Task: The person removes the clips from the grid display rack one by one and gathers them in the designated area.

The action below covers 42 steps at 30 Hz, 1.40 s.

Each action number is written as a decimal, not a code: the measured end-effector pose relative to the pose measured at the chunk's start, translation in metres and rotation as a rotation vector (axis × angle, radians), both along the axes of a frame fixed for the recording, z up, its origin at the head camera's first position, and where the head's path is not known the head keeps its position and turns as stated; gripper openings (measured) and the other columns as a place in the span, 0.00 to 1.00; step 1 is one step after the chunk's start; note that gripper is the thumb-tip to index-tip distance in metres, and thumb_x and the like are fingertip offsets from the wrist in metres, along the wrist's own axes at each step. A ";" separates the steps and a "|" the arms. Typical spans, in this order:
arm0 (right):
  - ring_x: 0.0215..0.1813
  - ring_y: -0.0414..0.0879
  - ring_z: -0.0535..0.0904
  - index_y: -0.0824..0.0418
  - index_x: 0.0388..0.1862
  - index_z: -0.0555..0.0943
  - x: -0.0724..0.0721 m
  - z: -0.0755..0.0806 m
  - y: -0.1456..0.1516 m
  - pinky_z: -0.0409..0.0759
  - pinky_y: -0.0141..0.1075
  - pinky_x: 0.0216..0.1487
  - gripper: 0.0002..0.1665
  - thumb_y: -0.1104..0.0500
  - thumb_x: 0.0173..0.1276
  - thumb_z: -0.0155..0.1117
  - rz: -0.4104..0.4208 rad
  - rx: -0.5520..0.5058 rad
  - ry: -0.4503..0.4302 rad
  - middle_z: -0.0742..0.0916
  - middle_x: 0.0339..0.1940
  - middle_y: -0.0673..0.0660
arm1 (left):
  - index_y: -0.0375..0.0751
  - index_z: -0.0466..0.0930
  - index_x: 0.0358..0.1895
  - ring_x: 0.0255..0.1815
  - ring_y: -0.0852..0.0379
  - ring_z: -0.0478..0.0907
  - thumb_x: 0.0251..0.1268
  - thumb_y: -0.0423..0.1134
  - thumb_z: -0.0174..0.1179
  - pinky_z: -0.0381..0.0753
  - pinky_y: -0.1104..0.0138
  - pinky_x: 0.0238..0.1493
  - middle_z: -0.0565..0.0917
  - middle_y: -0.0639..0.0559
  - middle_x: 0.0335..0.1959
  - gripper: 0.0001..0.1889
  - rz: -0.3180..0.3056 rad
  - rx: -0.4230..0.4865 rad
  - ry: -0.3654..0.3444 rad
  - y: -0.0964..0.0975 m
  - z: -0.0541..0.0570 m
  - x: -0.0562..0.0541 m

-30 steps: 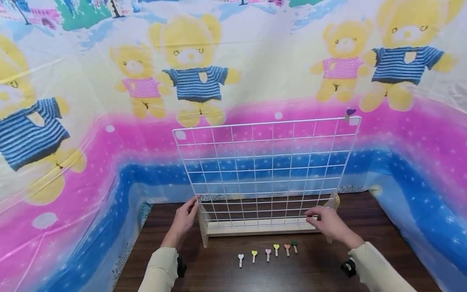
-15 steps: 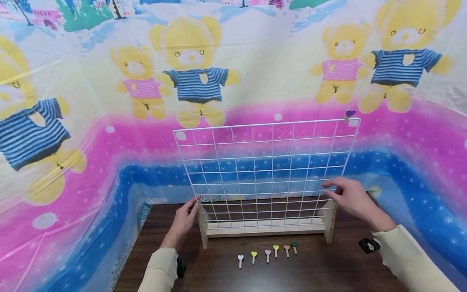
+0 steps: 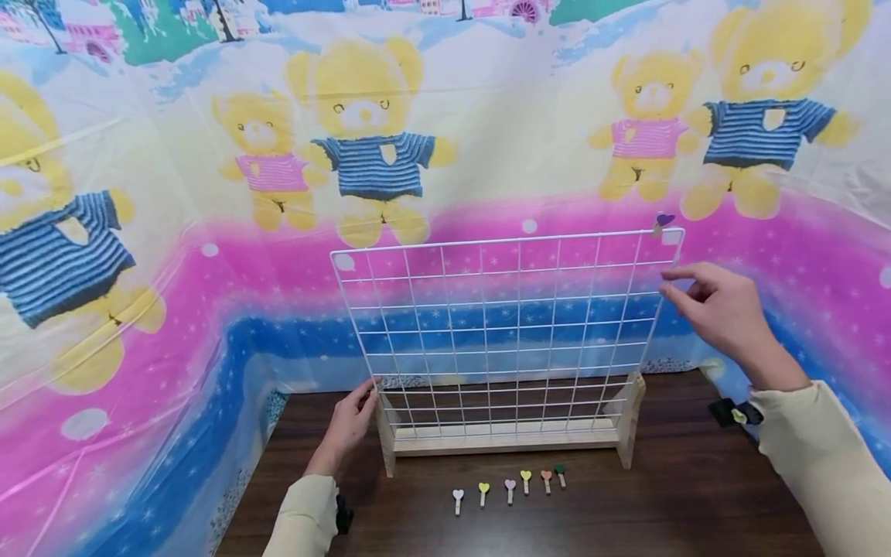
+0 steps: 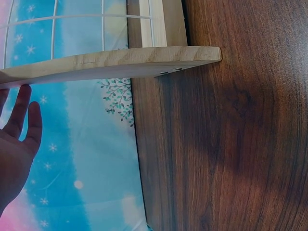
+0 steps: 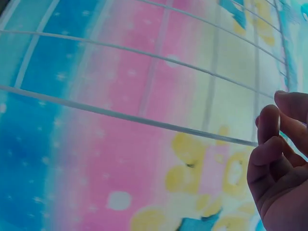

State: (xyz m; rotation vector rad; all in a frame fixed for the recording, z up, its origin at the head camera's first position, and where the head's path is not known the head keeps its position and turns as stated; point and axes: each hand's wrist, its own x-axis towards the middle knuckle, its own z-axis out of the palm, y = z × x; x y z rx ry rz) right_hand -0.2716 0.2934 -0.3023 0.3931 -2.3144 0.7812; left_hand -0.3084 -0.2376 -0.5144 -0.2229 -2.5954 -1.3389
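Note:
A white wire grid [image 3: 520, 326] stands upright in a wooden stand [image 3: 506, 445] on the table. A clothespin with a purple heart [image 3: 664, 220] sits on its top edge near the right corner. My left hand [image 3: 346, 424] rests its fingertips on the stand's left wooden upright [image 4: 110, 62]. Beside the grid's right edge, my right hand [image 3: 724, 313] is raised with index finger and thumb forward and the other fingers bent. Nothing shows between its fingers, and whether it touches the wire cannot be told. Several heart clothespins lie before the stand, including a white one [image 3: 457, 501] and a green one [image 3: 560, 474].
The dark wooden table [image 3: 612, 514] extends in front of the stand and to both sides. A printed bear curtain [image 3: 501, 100] hangs behind and around it. The stand's right upright [image 3: 632, 422] is below my right hand.
My right hand has risen from the grid's lower right part, moving up and rightward to beside its upper right edge. My left hand and the clothespins have stayed put.

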 end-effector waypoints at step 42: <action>0.23 0.40 0.77 0.61 0.59 0.78 -0.029 0.057 -0.016 0.75 0.27 0.25 0.18 0.57 0.74 0.52 0.368 -0.586 -0.202 0.82 0.39 0.53 | 0.45 0.72 0.64 0.44 0.50 0.78 0.74 0.38 0.49 0.75 0.58 0.39 0.81 0.44 0.46 0.18 0.003 -0.002 0.030 -0.001 -0.001 0.000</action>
